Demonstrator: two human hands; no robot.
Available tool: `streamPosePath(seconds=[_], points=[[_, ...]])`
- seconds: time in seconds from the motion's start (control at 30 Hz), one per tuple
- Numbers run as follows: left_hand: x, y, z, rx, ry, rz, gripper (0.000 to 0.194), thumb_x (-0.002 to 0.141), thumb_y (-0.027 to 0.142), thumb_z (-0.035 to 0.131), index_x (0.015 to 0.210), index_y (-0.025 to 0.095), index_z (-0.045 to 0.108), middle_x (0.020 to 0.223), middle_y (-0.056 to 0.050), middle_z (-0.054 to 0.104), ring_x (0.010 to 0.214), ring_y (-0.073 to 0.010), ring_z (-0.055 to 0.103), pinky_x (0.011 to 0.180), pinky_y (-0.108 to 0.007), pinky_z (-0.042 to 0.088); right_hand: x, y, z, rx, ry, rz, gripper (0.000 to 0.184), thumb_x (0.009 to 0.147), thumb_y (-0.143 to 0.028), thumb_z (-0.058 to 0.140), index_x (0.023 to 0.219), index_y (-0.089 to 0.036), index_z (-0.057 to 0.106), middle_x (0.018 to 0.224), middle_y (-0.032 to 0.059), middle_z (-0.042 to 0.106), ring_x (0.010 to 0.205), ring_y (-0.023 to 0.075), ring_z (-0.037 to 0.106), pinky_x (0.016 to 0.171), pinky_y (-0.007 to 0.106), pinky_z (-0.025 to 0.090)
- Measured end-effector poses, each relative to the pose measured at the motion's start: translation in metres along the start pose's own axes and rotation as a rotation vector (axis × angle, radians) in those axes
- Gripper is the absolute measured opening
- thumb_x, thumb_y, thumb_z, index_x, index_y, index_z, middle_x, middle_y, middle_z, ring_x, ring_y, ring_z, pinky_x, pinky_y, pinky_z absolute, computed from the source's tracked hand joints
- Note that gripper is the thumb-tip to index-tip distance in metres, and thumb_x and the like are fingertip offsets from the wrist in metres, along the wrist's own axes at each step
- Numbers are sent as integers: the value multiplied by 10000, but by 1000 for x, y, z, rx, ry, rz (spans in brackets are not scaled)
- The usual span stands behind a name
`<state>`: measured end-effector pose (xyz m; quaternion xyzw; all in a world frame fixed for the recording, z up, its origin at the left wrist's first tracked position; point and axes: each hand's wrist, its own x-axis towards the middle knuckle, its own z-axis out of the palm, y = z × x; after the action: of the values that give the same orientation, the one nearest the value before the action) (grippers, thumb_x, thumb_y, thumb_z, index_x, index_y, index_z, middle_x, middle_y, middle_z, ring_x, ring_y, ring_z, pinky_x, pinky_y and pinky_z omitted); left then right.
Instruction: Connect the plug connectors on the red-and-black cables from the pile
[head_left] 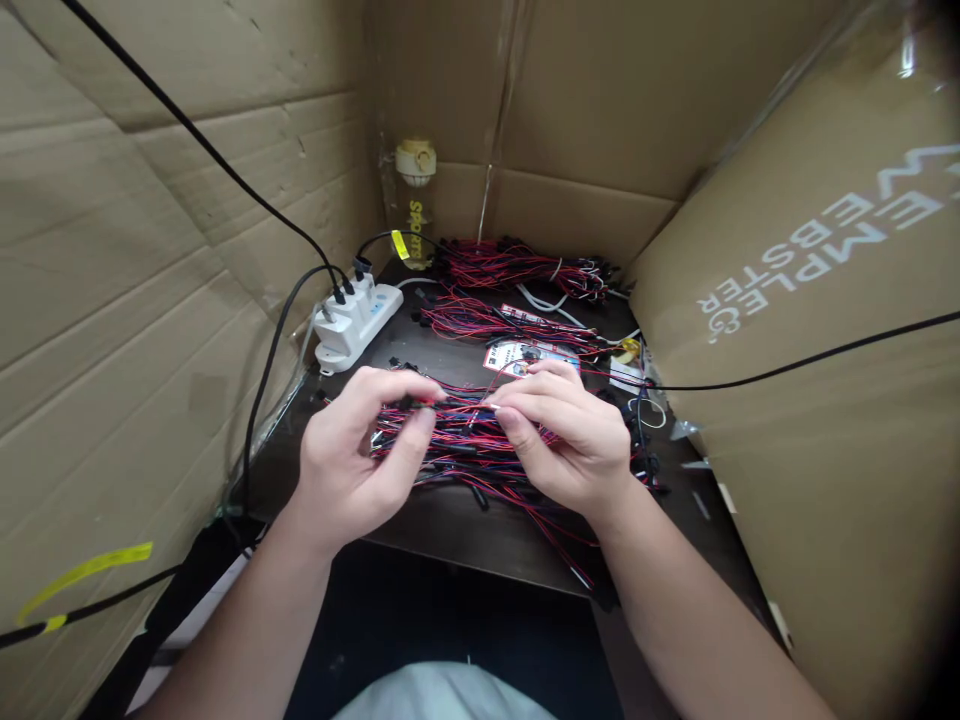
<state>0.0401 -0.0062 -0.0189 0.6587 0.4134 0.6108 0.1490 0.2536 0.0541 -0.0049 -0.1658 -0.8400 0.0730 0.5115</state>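
Observation:
My left hand [367,445] is closed in a pinch on a small black connector [411,402] with red wire at it. Opposite it, my right hand [566,430] pinches a thin wire with a pale tip [489,406] between thumb and forefinger. A small gap separates the two sets of fingertips. Under both hands lies a spread pile of red and dark wires [480,440], with black connectors and black sleeves among them. Loose ends of this pile reach toward the table's front edge at the right.
Two more wire bundles [517,268] lie farther back. A white power strip [358,322] with black plugs stands at the left, near a clear bottle [416,200]. Cardboard walls [810,420] enclose the dark table [442,535]. A black cable [750,382] crosses at the right.

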Motion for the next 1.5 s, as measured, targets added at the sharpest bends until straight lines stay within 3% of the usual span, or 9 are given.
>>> streamPosePath(seconds=[0.13, 0.27, 0.43, 0.73, 0.97, 1.07, 1.23, 1.33, 1.5], points=[[4, -2, -16, 60, -218, 200, 341, 929, 126, 617, 1240, 227, 714, 1110, -93, 759, 1020, -242, 686, 911, -409, 555, -2, 2, 0, -33, 39, 41, 142, 926, -97, 675, 942, -212, 758, 849, 31, 816, 719, 154, 757, 919, 398, 519], [5, -7, -25, 120, -298, 259, 397, 930, 110, 595, 1302, 216, 686, 1128, -105, 760, 1012, -246, 680, 916, -421, 548, -4, 7, 2, -75, 87, 66, 143, 924, -135, 690, 964, -241, 778, 840, 11, 821, 694, 152, 755, 940, 407, 527], [5, -17, -24, 58, -314, 246, 341, 909, 107, 685, 1225, 229, 715, 1064, -84, 778, 1006, -229, 695, 898, -381, 554, -4, 10, 3, -52, 114, 88, 140, 923, -122, 688, 957, -233, 768, 831, 11, 820, 702, 160, 756, 916, 405, 531], [8, -26, -12, -71, -155, 137, 146, 958, 332, 702, 1022, 208, 745, 901, -84, 739, 867, -205, 688, 788, -347, 556, 3, 6, -7, 33, -77, -15, 103, 922, -168, 704, 990, -215, 765, 938, 68, 792, 829, 196, 745, 857, 413, 532], [17, -15, 5, -32, -122, 135, 148, 1002, 268, 615, 867, 207, 608, 1046, -93, 768, 981, -207, 703, 882, -369, 555, 5, -5, -3, 58, -148, -14, 67, 936, -155, 706, 984, -174, 748, 919, 90, 774, 821, 188, 706, 765, 368, 564], [21, -8, 13, -84, -185, 102, 149, 989, 230, 627, 854, 207, 568, 984, -64, 781, 910, -181, 720, 823, -327, 572, 6, -13, -2, 152, -103, 77, 68, 939, -109, 676, 942, -146, 733, 821, 65, 749, 743, 151, 668, 716, 318, 555], [36, 7, 26, -305, -246, -172, 206, 997, 289, 621, 819, 198, 573, 820, -43, 762, 694, -145, 695, 622, -260, 565, 6, -20, -7, 424, -29, 391, 59, 938, -169, 703, 902, -151, 747, 772, 37, 737, 671, 120, 659, 637, 254, 554], [55, 15, 34, -351, -377, -282, 253, 989, 343, 618, 785, 197, 588, 673, -13, 675, 547, -127, 608, 500, -247, 509, 8, -18, -13, 539, 19, 556, 79, 932, -195, 719, 877, -144, 745, 735, 32, 736, 605, 106, 648, 545, 209, 531], [95, 23, 47, -307, -626, -260, 359, 985, 385, 603, 697, 173, 624, 613, -10, 587, 551, -115, 516, 494, -237, 431, 12, -10, -28, 530, 156, 598, 86, 890, -180, 729, 814, -142, 718, 643, 5, 667, 508, 72, 534, 460, 180, 429]])
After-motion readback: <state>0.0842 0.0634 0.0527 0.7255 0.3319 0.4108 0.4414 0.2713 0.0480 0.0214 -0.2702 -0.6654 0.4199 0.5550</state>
